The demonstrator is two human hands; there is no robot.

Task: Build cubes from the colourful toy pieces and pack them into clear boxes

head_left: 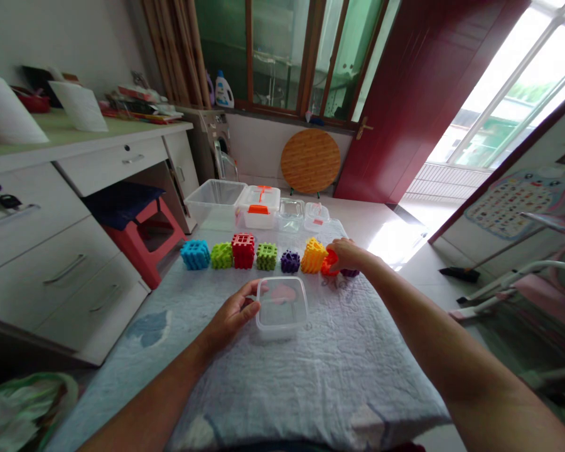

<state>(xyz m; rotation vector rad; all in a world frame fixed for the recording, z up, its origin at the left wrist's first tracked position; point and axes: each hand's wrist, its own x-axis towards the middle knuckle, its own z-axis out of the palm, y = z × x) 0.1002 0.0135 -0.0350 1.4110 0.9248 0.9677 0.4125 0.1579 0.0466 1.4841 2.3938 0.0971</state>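
A row of toy cubes stands across the quilted surface: blue, light green, red, green, small purple and yellow-orange. My right hand is closed on an orange-red block at the right end of the row, with a purple block just under it. My left hand grips the left side of a small clear plastic box in the middle of the surface.
Behind the row are a large clear tub, an orange-handled lidded box and two small clear containers. A white desk with drawers and a red stool stand to the left. A round wooden board leans on the far wall.
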